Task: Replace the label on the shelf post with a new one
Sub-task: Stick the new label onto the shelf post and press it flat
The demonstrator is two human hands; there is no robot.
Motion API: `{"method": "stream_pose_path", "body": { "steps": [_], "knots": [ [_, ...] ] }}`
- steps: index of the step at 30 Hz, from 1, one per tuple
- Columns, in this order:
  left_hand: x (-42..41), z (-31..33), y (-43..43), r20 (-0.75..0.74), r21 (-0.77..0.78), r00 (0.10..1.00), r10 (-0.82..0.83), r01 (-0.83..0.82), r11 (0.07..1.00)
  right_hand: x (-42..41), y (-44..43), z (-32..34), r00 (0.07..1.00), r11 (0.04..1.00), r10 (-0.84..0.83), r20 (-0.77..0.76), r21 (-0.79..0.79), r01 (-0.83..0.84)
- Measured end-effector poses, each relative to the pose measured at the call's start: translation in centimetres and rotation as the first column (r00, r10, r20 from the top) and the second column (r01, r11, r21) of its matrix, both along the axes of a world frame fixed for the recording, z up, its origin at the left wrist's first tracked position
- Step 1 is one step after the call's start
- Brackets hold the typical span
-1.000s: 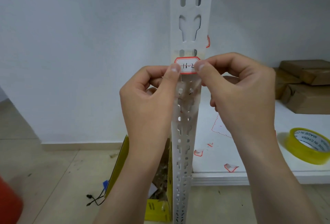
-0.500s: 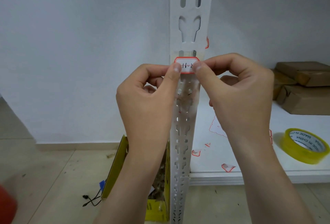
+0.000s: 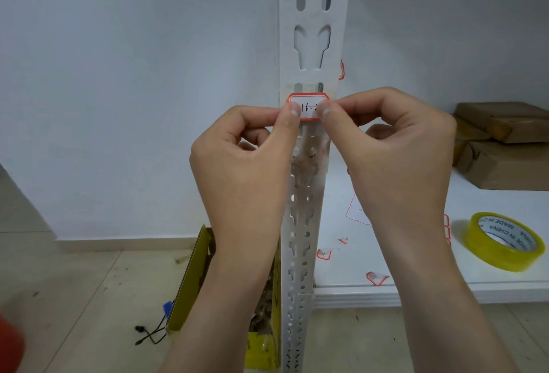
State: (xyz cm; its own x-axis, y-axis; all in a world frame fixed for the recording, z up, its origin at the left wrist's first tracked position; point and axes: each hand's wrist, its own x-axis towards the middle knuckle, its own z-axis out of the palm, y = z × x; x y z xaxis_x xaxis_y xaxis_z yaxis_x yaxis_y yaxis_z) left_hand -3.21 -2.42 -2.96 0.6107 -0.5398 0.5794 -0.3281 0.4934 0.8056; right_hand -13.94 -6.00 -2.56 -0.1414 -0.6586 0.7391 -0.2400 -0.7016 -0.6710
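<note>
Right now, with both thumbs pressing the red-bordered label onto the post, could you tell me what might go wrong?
1. The label sits over clear tape and close above slots in the shelf post; it may bond poorly or end up crooked.
2. The left hand and right hand cover both ends of the handwriting, so pressing thumbs could smear the ink.
3. Grimy residue below the label suggests the surface may not be clean.

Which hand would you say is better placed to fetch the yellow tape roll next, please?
Probably the right hand: the yellow tape roll lies on the shelf on its side, while the left hand is across the shelf post.
</note>
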Motion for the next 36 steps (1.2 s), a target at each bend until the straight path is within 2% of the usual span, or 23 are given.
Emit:
{"method": "stream_pose_path", "body": {
  "steps": [22, 30, 36],
  "knots": [
    [0.4, 0.1, 0.0, -0.004, 0.034, 1.0, 0.02, -0.02, 0.999, 0.2, 0.0, 0.0, 1.0, 1.0, -0.015, 0.018, 0.014, 0.015],
    [1.0, 0.2, 0.1, -0.024, 0.08, 0.997, 0.074, -0.071, 0.994, 0.1, -0.4, -0.2, 0.998, 0.996, 0.014, 0.06, 0.085, -0.019],
    [1.2, -0.1, -0.1, -0.001, 0.074, 1.0, 0.028, -0.027, 0.997, 0.2, -0.5, -0.1, 0.993, 0.985, 0.061, 0.096, 0.155, -0.076]
  ]
}}
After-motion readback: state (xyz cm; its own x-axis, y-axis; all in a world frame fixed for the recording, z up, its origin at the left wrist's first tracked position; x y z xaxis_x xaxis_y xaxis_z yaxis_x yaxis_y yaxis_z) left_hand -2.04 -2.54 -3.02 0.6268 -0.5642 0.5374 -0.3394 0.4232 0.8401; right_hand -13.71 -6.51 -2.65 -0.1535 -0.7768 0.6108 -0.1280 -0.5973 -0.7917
